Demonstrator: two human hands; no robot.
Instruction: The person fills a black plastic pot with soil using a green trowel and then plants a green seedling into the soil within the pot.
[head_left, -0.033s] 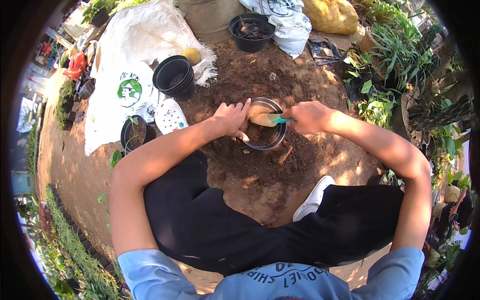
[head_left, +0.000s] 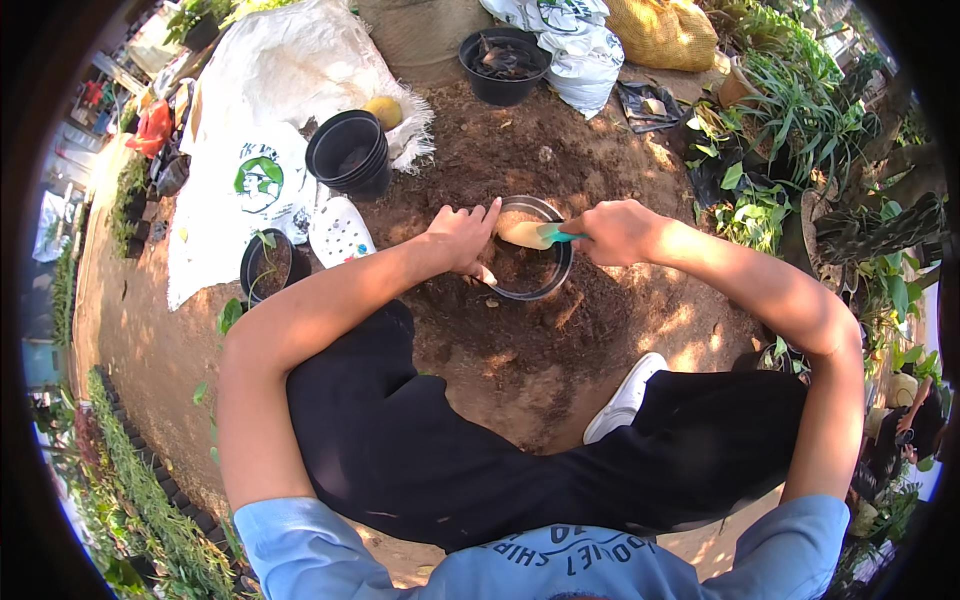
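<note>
A round black plant pot (head_left: 563, 276) with soil in it sits on the ground in front of me. My left hand (head_left: 465, 238) grips its left rim, with the thumb nearer to me and the fingers on the far part. In my right hand (head_left: 612, 234) is a trowel (head_left: 525, 234), held by its green handle. The trowel's pale, soil-dusted blade points left over the inside of the pot, close to my left fingers. Loose dark soil (head_left: 470, 340) surrounds the pot.
Stacked black pots (head_left: 350, 155) and a small potted plant (head_left: 270, 268) stand at left, beside a white clog (head_left: 341, 232) and a white sack (head_left: 290, 70). Farther off are another black pot (head_left: 503, 68) and a yellow sack (head_left: 660, 32). Leafy plants (head_left: 765, 205) line the right side.
The trowel has shifted very slightly, its blade now a little higher and turned more face-up. My left hand and the pot stay where they were.
</note>
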